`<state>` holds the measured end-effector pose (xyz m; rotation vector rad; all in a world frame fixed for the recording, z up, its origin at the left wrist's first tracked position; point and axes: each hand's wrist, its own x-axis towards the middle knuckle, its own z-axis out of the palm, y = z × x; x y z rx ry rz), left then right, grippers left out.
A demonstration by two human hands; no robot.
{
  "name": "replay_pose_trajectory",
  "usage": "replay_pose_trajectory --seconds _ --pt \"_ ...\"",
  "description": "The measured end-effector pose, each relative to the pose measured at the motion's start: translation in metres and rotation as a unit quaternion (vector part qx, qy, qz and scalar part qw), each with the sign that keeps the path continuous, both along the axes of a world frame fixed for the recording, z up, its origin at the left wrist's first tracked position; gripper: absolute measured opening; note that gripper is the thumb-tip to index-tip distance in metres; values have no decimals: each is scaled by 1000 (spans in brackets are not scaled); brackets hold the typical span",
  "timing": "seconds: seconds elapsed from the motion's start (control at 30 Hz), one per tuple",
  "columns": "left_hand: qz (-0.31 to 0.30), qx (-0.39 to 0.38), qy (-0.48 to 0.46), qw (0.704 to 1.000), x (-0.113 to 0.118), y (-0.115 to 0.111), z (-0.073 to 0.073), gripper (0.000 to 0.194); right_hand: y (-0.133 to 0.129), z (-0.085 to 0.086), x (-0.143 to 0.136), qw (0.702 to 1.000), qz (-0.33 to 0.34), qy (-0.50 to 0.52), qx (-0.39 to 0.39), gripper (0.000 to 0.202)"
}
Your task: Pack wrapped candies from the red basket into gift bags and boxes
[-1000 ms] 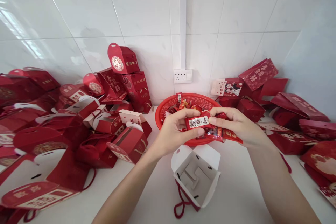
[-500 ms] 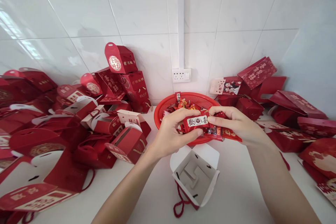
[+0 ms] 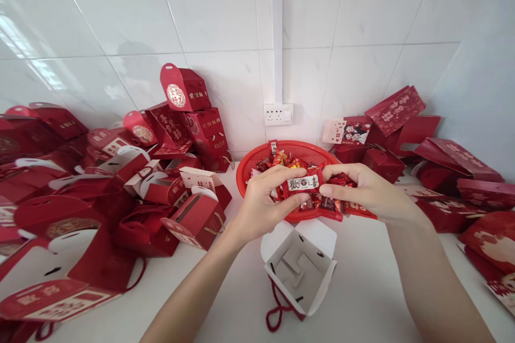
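Observation:
My left hand [image 3: 259,203] pinches the left part of a red-wrapped candy [image 3: 303,184] with a white label and dark characters. The thumb and fingers of my right hand [image 3: 372,193] close on its right end, so both hands hold it level. Below them is a red plastic basket [image 3: 242,177] of mixed wrapped candies, partly hidden by my hands. A red packet [image 3: 360,210] shows under my right palm; I cannot tell whether it is held. Nearer to me stands an open gift box [image 3: 300,265] with white inner walls, spread flaps and a dark red cord.
Many red gift boxes [image 3: 195,220] crowd the left side, some open, with a stack [image 3: 207,124] against the tiled wall. More red boxes and flat packs [image 3: 396,110] lie on the right. A socket [image 3: 278,114] is on the wall behind the basket.
My right hand has shifted slightly right and the small candies beneath it sit a little differently. The labelled candy stays between my hands, and the open box has not moved.

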<state>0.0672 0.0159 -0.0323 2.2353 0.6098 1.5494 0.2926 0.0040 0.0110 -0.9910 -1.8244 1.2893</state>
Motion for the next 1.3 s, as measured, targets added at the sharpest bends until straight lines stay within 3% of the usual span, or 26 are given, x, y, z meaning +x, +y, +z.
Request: replay_pose_trajectory --seconds 0.5,0.77,1.0,1.3 --pt "31 33 43 998 8 -5 -3 31 -4 -3 -9 997 -2 -63 43 34" --pt "-29 -18 31 999 7 -8 0 29 3 -4 -5 996 53 -27 63 42" --pt "-38 -74 23 996 1 -3 1 41 3 -1 0 998 31 -32 42 35" --pt "-9 -34 9 999 -1 0 -1 35 2 -2 -3 999 12 -32 17 39"
